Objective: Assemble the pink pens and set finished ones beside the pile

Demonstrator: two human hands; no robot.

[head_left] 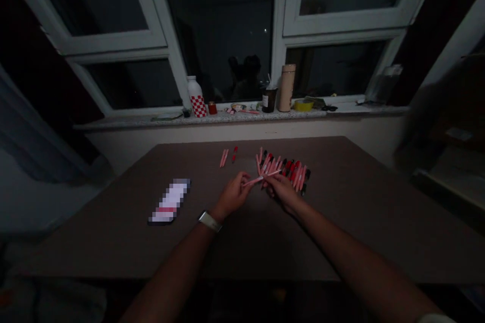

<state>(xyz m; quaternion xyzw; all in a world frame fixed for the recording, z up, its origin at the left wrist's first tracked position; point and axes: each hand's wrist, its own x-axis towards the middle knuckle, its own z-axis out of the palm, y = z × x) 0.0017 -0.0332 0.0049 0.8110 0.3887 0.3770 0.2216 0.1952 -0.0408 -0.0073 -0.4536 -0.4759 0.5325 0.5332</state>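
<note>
The left hand (233, 196) and right hand (282, 193) meet just above the middle of the brown bench (341, 207), with a slim pink pen (261, 179) lying between them. Its long axis runs almost straight across the view, rising slightly toward the right, so its far end points over the right hand's knuckles toward the heap ahead. The left hand is closed on the pen's near end, thumb and fingers pinched around it. The right hand is curled, its fingers up against the pen's middle, but the dim light and the angle leave it unclear whether they grip it or only touch it.

The right hand is the nearer to a close-packed pile of pens (282, 170), pink barrels mixed with red and black parts, which lies just beyond it and almost touches its fingers. Nothing stands between that hand and the pile. Farther left, ahead of the left hand and well apart from the pile, two pink pens (224, 158) lie side by side next to a small red piece (235, 154). A pixelated white packet (169, 201) lies flat on the bench, out to the left of the left hand. A white watch (209, 221) circles the left wrist. Beyond the bench, a stone window sill (235, 117) carries a checked white bottle (196, 96) and a tan flask (287, 88).
</note>
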